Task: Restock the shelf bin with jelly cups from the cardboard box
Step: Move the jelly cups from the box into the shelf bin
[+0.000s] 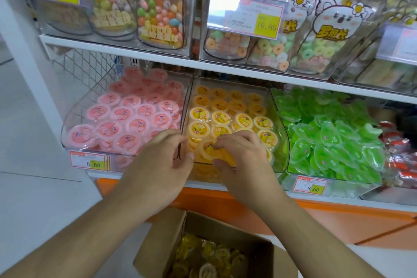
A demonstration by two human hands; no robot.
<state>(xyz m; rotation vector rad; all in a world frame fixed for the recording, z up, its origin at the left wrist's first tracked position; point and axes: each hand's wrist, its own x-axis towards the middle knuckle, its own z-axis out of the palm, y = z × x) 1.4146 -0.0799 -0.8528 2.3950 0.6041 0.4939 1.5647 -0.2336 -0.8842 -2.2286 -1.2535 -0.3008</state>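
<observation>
Your shelf (158,61) runs white across the view, and clear tubs of bagged sweets (158,7) stand along its top board. Below them sit three clear bins side by side: a pink bin (74,124) on your left, the yellow bin (279,119) in the middle, a green bin (291,165) on your right. The yellow bin's curved left wall touches the pink one and stands just in front of your left fingers. The box (158,239) sits open beneath your forearms, with yellow cups (209,259) heaped loosely inside at mixed angles. In the yellow bin the cups (221,117) lie in rows, lids facing up and forward. Your left hand (162,165) has curled fingers at the bin's front left corner; you cannot tell whether it grips anything. Your right hand (243,160) pinches one cup (207,149) at the bin's front, on edge, its lid turned toward you.
</observation>
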